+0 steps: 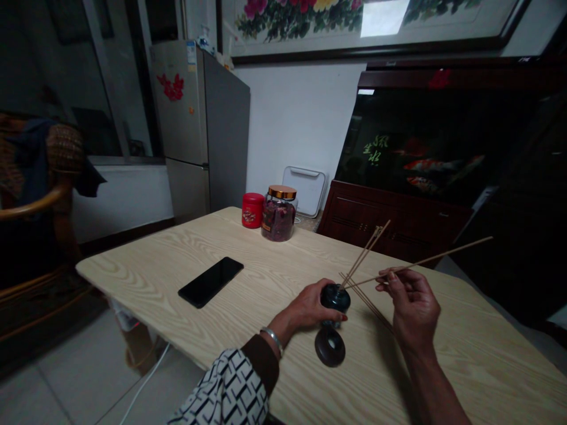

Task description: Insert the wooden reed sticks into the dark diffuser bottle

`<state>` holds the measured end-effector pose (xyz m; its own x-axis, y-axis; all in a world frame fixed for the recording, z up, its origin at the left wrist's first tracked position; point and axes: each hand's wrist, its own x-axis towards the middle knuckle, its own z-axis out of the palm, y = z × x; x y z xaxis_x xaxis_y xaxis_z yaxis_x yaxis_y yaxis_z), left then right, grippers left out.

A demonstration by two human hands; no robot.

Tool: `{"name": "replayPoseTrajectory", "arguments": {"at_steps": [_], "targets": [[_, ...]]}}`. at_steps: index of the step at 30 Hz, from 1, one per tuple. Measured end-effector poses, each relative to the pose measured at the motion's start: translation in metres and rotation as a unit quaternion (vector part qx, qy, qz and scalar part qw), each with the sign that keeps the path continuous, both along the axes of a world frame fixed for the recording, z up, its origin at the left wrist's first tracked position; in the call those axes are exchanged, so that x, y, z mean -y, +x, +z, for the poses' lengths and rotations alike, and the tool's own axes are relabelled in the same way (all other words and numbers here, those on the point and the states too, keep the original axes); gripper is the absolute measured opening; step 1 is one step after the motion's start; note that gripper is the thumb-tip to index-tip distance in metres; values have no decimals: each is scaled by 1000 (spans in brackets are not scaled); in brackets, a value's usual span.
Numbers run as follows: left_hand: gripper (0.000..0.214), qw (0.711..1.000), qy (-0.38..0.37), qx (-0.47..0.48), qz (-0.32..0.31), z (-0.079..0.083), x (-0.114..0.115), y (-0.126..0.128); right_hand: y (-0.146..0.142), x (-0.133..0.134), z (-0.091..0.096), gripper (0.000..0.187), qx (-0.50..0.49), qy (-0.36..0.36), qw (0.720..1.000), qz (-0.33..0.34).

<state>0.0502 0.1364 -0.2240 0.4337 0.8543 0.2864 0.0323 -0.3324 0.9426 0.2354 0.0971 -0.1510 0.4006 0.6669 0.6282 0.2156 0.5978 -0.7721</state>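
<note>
My left hand (312, 304) is wrapped round a small dark glass bottle (335, 298) on the table. Thin reed sticks (365, 251) stand tilted out of the bottle's mouth. Between the thumb and fingers of my right hand (414, 301) is one long reed stick (452, 250), pinched near its middle. Its lower end reaches the bottle's mouth; whether it is inside I cannot tell. More loose reed sticks (370, 304) lie on the table, partly behind my right hand. A dark round ring-shaped cap (326, 356) lies just in front of the bottle.
On the wood-grain table (146, 277) lies a black phone (211, 282), to the left of my hands. A red canister (252, 211) and a glass jar of dried flowers (279, 215) stand at the far edge. Beyond are a fridge (225, 124) and a fish tank (425, 141).
</note>
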Motion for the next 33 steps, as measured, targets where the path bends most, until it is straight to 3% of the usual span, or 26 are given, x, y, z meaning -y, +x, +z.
{"name": "replayPoseTrajectory", "arguments": {"at_steps": [6,14,18,23,25,30,33], "targets": [[71,1000,-1,-1,2,1,1,1,-9,1,-6,23,58,-40,997,36],[69,1000,2,15,3,-1,0,1,-25,-6,-29,26,153,-101,981,67],[70,1000,3,-2,8,0,0,1,-29,-6,-31,28,152,-120,978,83],[71,1000,-2,8,4,0,1,0,2,-14,-30,27,147,-124,981,-14],[69,1000,0,16,-1,1,1,0,25,-21,-37,27,220,-161,960,-65],[66,1000,0,20,0,2,3,0,68,-29,-64,23,455,-318,821,-133],[67,1000,1,15,0,3,3,0,71,-29,-71,22,522,-345,768,-140]]}}
